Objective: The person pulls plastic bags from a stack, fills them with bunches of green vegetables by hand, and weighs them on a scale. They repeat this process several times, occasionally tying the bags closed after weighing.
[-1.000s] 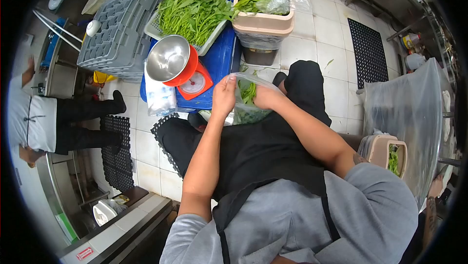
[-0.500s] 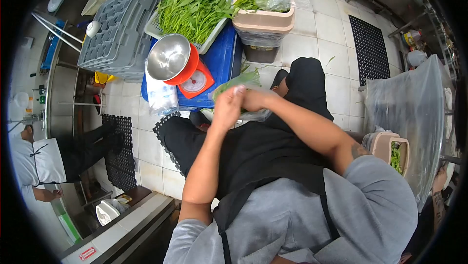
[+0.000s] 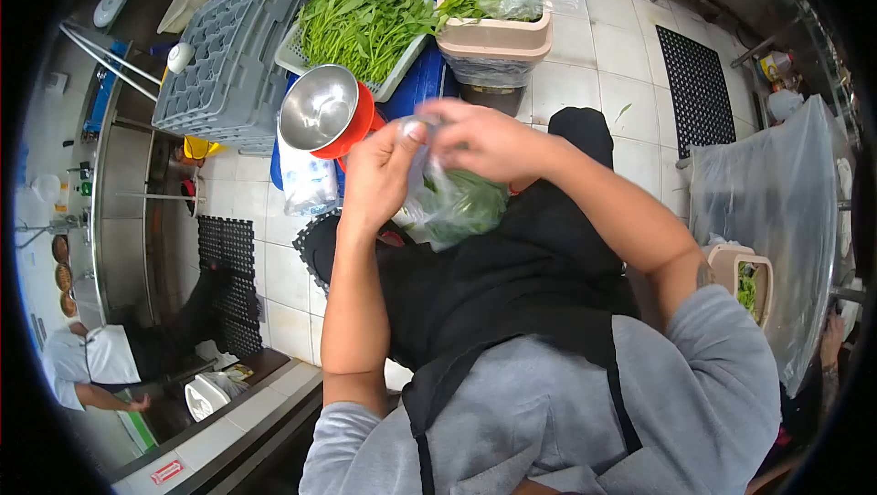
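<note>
A clear plastic bag (image 3: pixel 470 212) with leafy greens inside hangs over my lap. My left hand (image 3: pixel 376 175) is closed on the bag's gathered top, thumb upward. My right hand (image 3: pixel 489 143) is at the same gathered plastic, fingers curled round it and a little blurred. Just beyond my left hand, a steel bowl (image 3: pixel 315 111) rests on an orange scale (image 3: pixel 365 119), whose dial is hidden behind that hand. Behind them a white basket (image 3: pixel 290 55) is heaped with long green leafy stalks (image 3: pixel 365 29).
Grey glass racks (image 3: pixel 215 66) are stacked at left of the basket. A beige bin (image 3: pixel 493 36) with greens and plastic stands at the back. Plastic packets (image 3: pixel 309 180) lie beside the bowl. At far left is another person (image 3: pixel 110 353); at far right, another person's arm (image 3: pixel 829 349) shows.
Both hands have risen, lifting the bag's neck, and the filled bag now shows below them. My right hand has shifted over the bag's top. The person at left has moved lower in view.
</note>
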Motion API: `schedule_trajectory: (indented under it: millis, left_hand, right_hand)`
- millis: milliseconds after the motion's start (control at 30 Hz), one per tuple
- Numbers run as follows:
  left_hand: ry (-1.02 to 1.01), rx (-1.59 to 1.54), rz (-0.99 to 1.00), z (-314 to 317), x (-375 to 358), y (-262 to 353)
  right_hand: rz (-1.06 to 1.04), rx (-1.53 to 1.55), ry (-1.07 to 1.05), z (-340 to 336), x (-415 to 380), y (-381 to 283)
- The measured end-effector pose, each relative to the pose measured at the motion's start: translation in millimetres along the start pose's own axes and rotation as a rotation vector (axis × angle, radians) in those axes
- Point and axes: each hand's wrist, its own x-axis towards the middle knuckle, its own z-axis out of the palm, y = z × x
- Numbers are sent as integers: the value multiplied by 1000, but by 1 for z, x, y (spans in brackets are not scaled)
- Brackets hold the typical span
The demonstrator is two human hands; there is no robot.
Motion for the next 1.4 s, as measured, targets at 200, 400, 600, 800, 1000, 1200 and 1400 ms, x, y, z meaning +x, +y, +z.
schedule_trajectory:
  millis: [200,400,600,800,1000,1200,1400]
  left_hand:
    - [55,130,122,-3,-34,33]
    - [48,-31,-219,-21,-7,-43]
    - [511,-862,-243,-101,0,-52]
    - [744,-834,-119,-122,35,-89]
    - [872,-900,-186,-99,50,-119]
    - [918,-918,-190,-87,50,-128]
    - [955,-839,-228,-76,40,-118]
  right_hand:
    - [86,361,-99,-9,69,-28]
    - [17,359,20,-36,102,-11]
    - [430,873,558,-50,12,86]
    - [914,822,293,86,-87,155]
    - [889,584,203,95,-105,182]
    - [943,574,193,95,-108,185]
    - [914,550,134,100,-105,187]
